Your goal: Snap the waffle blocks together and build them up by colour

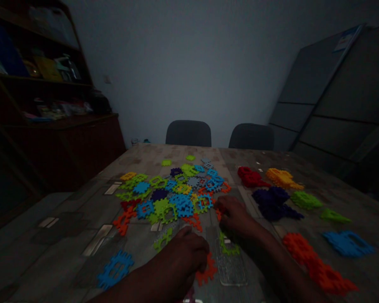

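Observation:
My left hand (186,261) is at the front middle of the table, fingers curled over an orange notched building tile (207,270) that shows past the fingertips. To its right, my right hand (236,216) reaches to the edge of a mixed pile, its fingers closed around another orange tile (219,213), mostly hidden. Under my right wrist lies a green open-frame tile (230,249). Left of my hands are a green tile piece (163,240) and a blue tile (116,269). The pile's nearest pieces include a blue tile (185,207) and a green one (169,213).
On the right lie single-colour groups: red tiles (251,176), yellow tiles (282,178), dark purple tiles (273,202), green tiles (306,200), blue tiles (349,243) and orange tiles (316,263). Two chairs (188,133) stand beyond the table; a shelf cabinet (60,122) is at left.

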